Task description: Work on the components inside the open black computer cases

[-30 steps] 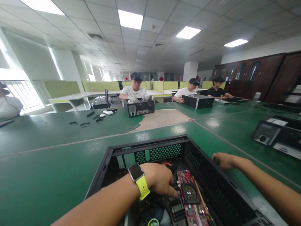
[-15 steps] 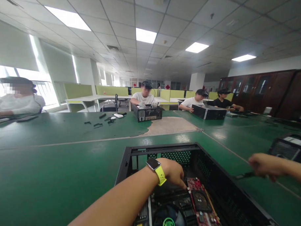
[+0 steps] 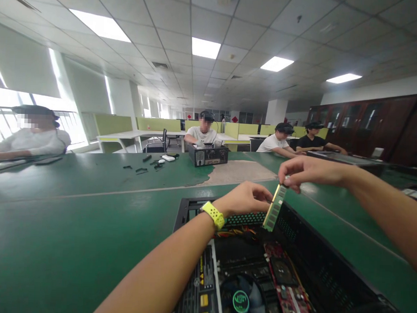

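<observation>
Head view: both hands hold a RAM stick over an open PC case.
Right hand [image 3: 305, 171] pinches the top end of the RAM stick [image 3: 274, 207], fingers closed on it, so it hangs nearly upright above the case [image 3: 327, 275]; left hand [image 3: 246, 199] closes its fingertips on the stick's edge, steadying it. Half a second earlier the left hand was down by the red card [image 3: 286, 287] and the right reached out over the green surface [image 3: 72, 234].

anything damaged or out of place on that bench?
Yes: the green table mat is worn through beyond the open black computer case, leaving a ragged bare tan patch. Small black parts lie scattered at the far left. The green memory stick is out of the case, pinched by both hands.
</observation>
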{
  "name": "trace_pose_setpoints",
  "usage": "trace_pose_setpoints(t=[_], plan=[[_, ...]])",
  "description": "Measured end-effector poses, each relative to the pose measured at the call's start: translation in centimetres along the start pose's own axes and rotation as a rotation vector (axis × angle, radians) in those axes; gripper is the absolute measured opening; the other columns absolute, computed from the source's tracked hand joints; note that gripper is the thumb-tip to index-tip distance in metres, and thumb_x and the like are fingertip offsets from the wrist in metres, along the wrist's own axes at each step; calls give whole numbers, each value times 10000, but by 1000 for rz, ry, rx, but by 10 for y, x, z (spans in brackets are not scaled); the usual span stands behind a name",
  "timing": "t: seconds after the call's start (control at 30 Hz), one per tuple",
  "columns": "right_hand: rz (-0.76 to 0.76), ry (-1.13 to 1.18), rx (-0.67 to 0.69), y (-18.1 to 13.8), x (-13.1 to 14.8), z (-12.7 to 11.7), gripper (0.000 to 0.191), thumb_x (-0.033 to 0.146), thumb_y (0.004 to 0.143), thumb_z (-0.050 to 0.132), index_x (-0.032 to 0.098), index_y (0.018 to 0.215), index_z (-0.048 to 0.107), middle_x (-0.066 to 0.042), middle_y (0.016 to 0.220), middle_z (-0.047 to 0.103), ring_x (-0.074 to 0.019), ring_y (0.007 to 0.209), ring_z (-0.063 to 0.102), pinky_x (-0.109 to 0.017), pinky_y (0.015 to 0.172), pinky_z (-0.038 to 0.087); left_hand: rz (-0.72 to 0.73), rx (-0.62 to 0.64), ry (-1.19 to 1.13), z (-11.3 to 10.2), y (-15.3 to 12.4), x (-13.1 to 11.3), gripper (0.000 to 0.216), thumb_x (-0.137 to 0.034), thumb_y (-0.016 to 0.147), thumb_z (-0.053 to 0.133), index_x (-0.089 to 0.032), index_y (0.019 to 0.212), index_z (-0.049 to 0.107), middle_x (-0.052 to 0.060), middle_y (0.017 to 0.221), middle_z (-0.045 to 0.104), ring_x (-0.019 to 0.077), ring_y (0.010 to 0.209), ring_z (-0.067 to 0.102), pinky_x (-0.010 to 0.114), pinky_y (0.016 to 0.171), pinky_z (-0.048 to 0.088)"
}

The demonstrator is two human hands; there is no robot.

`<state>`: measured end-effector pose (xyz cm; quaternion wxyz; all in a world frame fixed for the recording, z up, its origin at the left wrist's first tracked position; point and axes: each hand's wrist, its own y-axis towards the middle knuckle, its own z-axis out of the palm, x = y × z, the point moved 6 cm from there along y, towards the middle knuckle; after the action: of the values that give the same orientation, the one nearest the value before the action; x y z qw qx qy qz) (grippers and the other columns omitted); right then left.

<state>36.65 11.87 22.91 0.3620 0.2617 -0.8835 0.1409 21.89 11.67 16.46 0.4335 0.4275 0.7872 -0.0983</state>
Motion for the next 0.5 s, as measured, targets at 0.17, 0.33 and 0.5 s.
trace_pose_setpoints(t=[0.17,0.33,0.5], plan=[[-40,39,16,25,-5,8,382,386,706,712,176,993,573,20,747,566,-99,631,530,-246,599,465,-115,-11,-345,-8,-3,7,257,-270,777,604,-162,1010,608,5,788,624,58,536,532,181,430,332],[-76,184,-60,37,-13,36,515,437,741,685,192,1147,483,10,822,570,-123,689,585,-253,604,487,-134,-291,-384,-23,-1,9,199,-189,719,641,-158,884,534,-28,654,588,97,495,604,160,353,278],[-15,-17,204,49,-39,91,379,511,776,612,141,857,593,26,644,527,-97,553,521,-233,528,454,-248,-253,-223,-35,-7,19,128,-173,675,651,-141,722,536,14,621,610,166,593,659,153,356,335]])
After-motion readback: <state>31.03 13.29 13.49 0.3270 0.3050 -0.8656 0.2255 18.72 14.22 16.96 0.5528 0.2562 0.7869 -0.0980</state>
